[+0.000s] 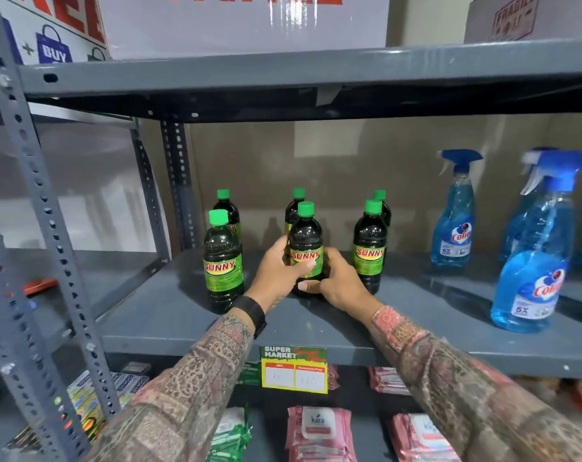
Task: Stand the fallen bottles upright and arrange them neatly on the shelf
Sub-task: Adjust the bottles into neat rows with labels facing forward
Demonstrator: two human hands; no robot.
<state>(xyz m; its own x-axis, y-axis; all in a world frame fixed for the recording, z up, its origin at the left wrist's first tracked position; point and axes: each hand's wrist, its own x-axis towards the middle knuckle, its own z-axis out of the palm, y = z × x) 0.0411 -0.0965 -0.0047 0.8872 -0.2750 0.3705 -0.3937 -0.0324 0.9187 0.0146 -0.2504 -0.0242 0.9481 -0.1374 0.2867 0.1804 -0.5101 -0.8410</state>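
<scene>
On the grey shelf [169, 315], your left hand [278, 271] and right hand [336, 281] closed around the upright centre bottle [305, 251], another bottle [222, 265] standing at nine o'clock.

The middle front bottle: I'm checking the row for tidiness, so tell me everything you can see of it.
The middle front bottle is dark, glossy, plastic-looking, with a green screw cap and a green label reading SUNNY in red. It stands upright on the grey shelf, between two matching front bottles and ahead of another behind it. The left hand wraps its left side, thumb across the label; the right hand grips its lower right.
</scene>
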